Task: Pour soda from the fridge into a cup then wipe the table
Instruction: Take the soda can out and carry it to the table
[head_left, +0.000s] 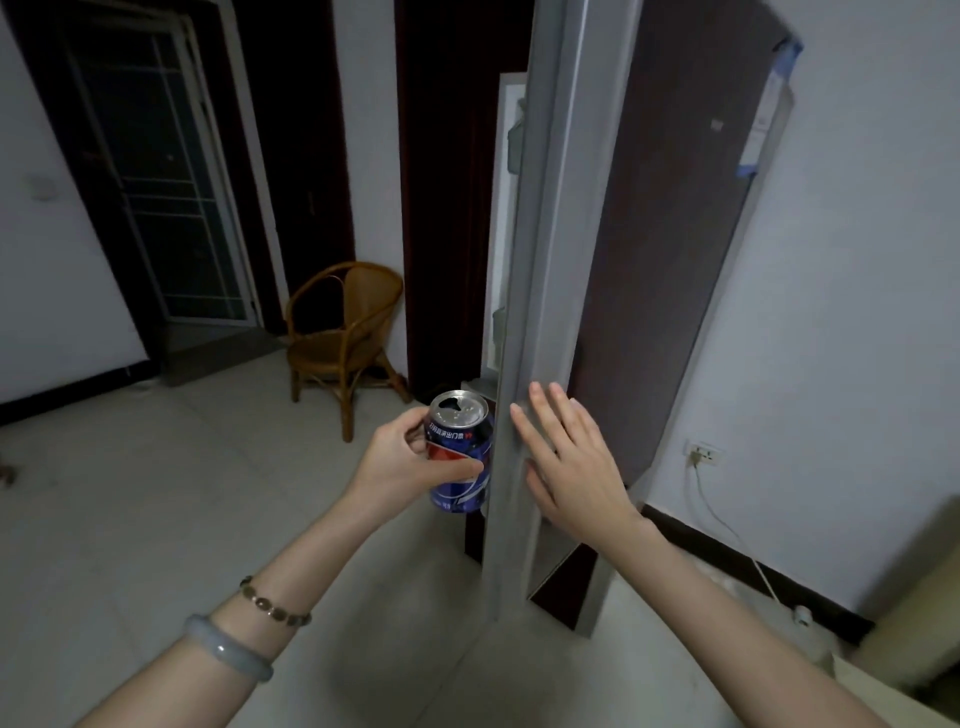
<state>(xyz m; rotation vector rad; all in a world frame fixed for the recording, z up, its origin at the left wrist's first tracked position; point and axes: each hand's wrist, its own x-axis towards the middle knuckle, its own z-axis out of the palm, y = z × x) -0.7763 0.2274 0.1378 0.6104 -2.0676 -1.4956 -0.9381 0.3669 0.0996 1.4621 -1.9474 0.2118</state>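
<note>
Halfway fetching: left hand (397, 465) is gripping the open soda can (460, 467), flat right hand (574, 467) seemingly closing the fridge door (675, 260); carry upright next.

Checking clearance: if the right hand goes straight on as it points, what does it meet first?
The fridge door; the right hand seems to touch its grey edge, fingers straight.

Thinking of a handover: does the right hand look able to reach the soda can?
Probably yes: the right hand lies open and empty on the fridge door, with the can, in the left hand, just beyond its edge.
</note>
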